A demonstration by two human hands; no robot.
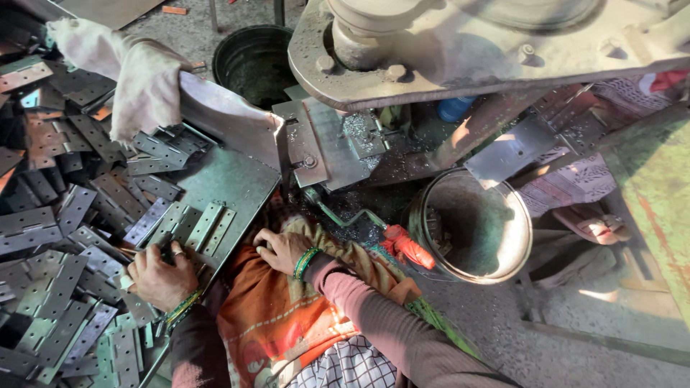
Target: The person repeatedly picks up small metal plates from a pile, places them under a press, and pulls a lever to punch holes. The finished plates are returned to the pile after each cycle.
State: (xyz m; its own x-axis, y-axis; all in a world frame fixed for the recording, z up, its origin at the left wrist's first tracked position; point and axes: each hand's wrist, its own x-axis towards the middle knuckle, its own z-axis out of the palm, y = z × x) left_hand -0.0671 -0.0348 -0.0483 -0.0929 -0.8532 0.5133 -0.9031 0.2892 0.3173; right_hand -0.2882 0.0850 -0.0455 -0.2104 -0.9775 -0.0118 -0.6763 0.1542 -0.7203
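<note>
My left hand (159,275) rests on the edge of a metal tray (237,179), its fingers curled on a dark flat metal hinge plate (167,251). Beside it two paler hinge plates (210,228) lie side by side on the tray. My right hand (282,249) lies on the orange cloth (269,316) over my lap, fingers bent and spread, holding nothing. Both wrists wear green bangles. A large pile of grey hinge plates (61,237) covers the surface to the left of my left hand.
A heavy press machine (460,43) looms overhead at the top right, its die block (323,147) just beyond the tray. A round metal bucket (471,226) stands right of my knees, a black bucket (251,61) further back. A white cloth (126,72) drapes over a bent sheet.
</note>
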